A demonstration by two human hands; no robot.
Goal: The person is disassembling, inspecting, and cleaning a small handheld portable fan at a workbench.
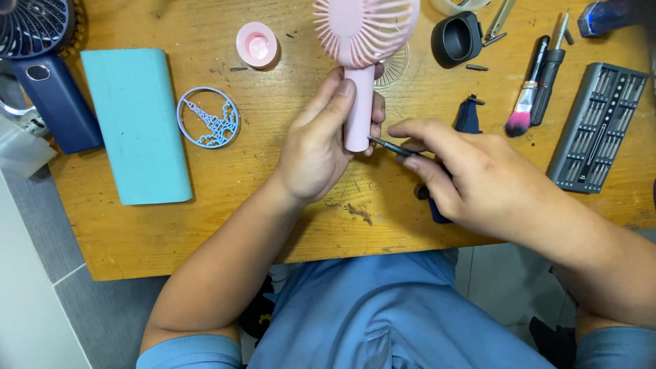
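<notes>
My left hand (321,140) grips the handle of a pink hand-held fan (361,41), holding it upright over the wooden table (205,225). The fan's round grille sits at the top edge of the view. My right hand (471,174) holds a small dark screwdriver (391,145) between thumb and fingers. Its thin tip touches the lower side of the fan's handle, next to my left fingers. The rear of the screwdriver is hidden inside my right hand.
A teal rectangular block (135,123), a round blue filigree ornament (208,117) and a pink cap (257,44) lie left. A dark blue fan (41,61) stands far left. Right: a black cup (456,39), a pink-tipped brush (526,92), a grey bit set (598,126).
</notes>
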